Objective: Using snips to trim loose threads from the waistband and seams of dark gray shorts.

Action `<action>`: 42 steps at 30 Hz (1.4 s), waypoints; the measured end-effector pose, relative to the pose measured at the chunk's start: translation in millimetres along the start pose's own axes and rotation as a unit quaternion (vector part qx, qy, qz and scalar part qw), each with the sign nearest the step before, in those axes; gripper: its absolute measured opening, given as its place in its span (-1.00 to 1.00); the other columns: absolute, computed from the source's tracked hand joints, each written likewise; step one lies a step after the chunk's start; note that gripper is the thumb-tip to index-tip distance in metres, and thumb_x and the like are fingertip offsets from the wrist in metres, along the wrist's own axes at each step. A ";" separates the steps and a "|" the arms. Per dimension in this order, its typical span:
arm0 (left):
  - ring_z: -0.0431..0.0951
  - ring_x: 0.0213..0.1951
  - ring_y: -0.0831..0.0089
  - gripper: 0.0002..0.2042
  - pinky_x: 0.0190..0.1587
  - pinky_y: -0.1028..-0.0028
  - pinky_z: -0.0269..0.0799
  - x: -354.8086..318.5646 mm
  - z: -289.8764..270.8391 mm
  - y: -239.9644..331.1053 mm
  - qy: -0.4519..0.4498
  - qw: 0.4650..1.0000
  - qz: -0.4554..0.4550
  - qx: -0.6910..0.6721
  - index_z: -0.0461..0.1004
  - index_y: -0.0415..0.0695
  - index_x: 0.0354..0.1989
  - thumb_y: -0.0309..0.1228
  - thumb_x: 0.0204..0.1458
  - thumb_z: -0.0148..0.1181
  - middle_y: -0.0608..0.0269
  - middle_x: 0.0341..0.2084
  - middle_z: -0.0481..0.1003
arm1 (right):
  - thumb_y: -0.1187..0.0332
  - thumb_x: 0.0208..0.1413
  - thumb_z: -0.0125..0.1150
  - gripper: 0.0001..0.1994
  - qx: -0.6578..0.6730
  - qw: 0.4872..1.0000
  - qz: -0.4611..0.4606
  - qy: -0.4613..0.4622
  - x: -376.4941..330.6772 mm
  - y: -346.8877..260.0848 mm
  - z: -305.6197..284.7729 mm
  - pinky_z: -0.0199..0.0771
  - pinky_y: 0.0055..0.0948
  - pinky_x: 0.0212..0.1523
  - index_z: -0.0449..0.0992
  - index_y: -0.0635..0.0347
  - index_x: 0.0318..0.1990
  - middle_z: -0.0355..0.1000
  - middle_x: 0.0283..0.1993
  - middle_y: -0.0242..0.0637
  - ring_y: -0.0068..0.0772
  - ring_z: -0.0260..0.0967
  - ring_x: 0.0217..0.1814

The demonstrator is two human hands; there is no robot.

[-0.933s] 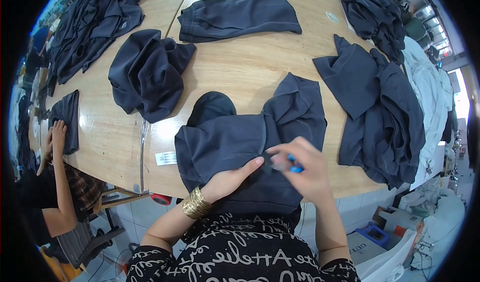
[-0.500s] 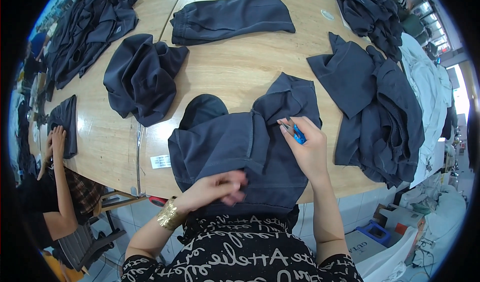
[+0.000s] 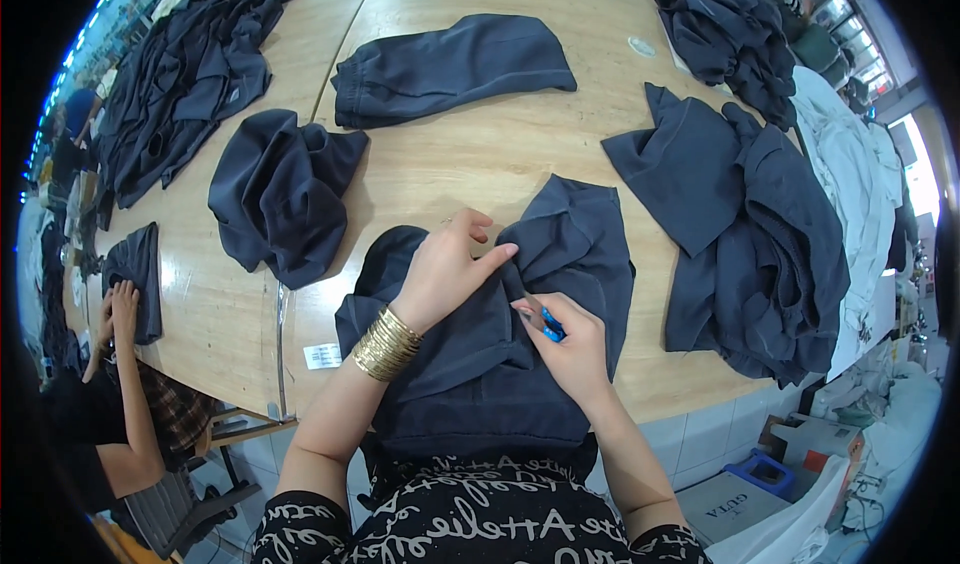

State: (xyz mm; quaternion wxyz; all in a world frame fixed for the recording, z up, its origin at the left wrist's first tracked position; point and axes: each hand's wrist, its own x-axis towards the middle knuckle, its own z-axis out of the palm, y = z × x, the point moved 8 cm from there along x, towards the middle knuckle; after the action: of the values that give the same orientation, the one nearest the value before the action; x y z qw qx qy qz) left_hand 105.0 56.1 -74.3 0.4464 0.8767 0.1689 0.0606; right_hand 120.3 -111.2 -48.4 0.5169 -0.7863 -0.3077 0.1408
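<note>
Two shifts since moments ago: up to the fold with the left hand (image 3: 445, 272), back toward the body with the right hand (image 3: 575, 341); gripping blue-handled snips (image 3: 552, 328) snugly in the latter; touching the dark garment (image 3: 475, 329) with the left thumb, impossible to tell whether pinching; spread over the wooden table's (image 3: 440, 179) near edge; beyond, left, crumpled cloth (image 3: 280, 204); rightward, a dark heap (image 3: 765, 239).

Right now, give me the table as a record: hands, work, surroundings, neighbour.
left_hand: left hand at the dark garment, thumb near a seam; firm grip unclear
right_hand: right hand holds a small blue-handled tool over the garment
left_of_work: crumpled dark piece
beyond_work: folded dark piece
right_of_work: dark pile
label: white tag, on the table
neighbour: co-worker's hand on dark cloth, far left
</note>
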 end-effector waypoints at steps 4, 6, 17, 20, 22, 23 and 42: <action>0.58 -0.36 0.31 -0.64 -0.27 0.42 0.45 10.9 0.6 -1.1 -0.018 0.999 -0.020 -0.034 0.45 -0.31 -0.22 -0.23 -0.02 0.25 0.03 -0.37 0.55 | 0.56 -0.04 0.23 -0.88 0.004 0.999 0.035 0.029 1.3 9.9 -12.7 0.36 -0.60 -0.32 0.54 0.29 -0.30 0.46 -0.45 -0.27 -0.58 0.38 -0.44; 0.57 -0.40 0.38 -0.68 -0.30 0.46 0.45 15.0 4.6 -9.6 -0.025 0.999 -0.014 -0.040 0.46 -0.32 -0.26 -0.27 0.00 0.23 0.07 -0.41 0.56 | 0.51 -0.03 0.25 -0.85 -0.014 0.999 0.023 0.028 4.3 6.0 -11.8 0.36 -0.59 -0.34 0.53 0.25 -0.26 0.45 -0.46 -0.28 -0.57 0.38 -0.44; 0.47 -0.53 0.69 -0.85 -0.50 0.74 0.25 0.3 0.0 -31.6 -0.038 0.931 -0.110 -0.346 0.43 -0.22 -0.29 -0.37 0.15 0.07 0.28 -0.36 0.58 | 0.20 0.01 0.27 -0.65 -0.159 0.987 0.029 0.006 25.6 -1.0 -15.1 0.39 -0.40 -0.30 0.41 0.12 -0.09 0.50 -0.39 -0.26 -0.35 0.47 -0.38; 0.50 -0.51 0.68 -0.85 -0.50 0.74 0.27 -3.0 -8.1 -33.2 -0.031 0.955 -0.093 -0.282 0.42 -0.21 -0.29 -0.36 0.16 0.05 0.25 -0.31 0.58 | 0.20 0.02 0.26 -0.68 -0.152 0.988 0.020 0.024 28.2 0.4 -18.5 0.29 -0.40 -0.30 0.43 0.14 -0.13 0.49 -0.40 -0.27 -0.35 0.45 -0.41; 0.52 -0.49 0.65 -0.84 -0.49 0.74 0.28 -4.7 -5.5 -33.2 -0.040 0.952 -0.098 -0.288 0.41 -0.22 -0.28 -0.36 0.16 0.04 0.23 -0.29 0.57 | 0.20 0.02 0.25 -0.70 -0.199 0.980 -0.013 0.021 31.3 -6.7 -19.2 0.27 -0.38 -0.33 0.44 0.14 -0.15 0.49 -0.41 -0.27 -0.34 0.45 -0.41; 0.55 -0.47 0.63 -0.83 -0.49 0.74 0.29 -5.4 -3.1 -32.4 -0.051 0.949 -0.103 -0.293 0.41 -0.22 -0.27 -0.35 0.17 0.04 0.21 -0.27 0.57 | 0.20 0.02 0.25 -0.72 -0.245 0.968 -0.045 0.020 32.7 -13.0 -18.4 0.26 -0.37 -0.35 0.44 0.14 -0.18 0.49 -0.41 -0.27 -0.33 0.45 -0.41; 0.54 -0.51 0.65 -0.79 -0.54 0.76 0.27 -9.2 7.6 -26.6 -0.070 0.913 -0.124 -0.382 0.42 -0.24 -0.22 -0.32 0.18 0.03 0.23 -0.28 0.54 | 0.13 0.08 0.12 -0.74 -0.532 0.807 -0.199 -0.163 75.7 -49.9 23.3 0.19 -0.35 -0.33 0.44 0.12 -0.44 0.40 -0.56 -0.32 -0.35 0.40 -0.49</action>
State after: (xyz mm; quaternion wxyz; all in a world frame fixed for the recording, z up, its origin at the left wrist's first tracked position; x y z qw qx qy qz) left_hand 91.9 61.5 -99.8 0.7617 0.6134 0.2085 0.0026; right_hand 149.3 -32.9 -6.1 -0.0233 -0.8252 -0.5638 -0.0242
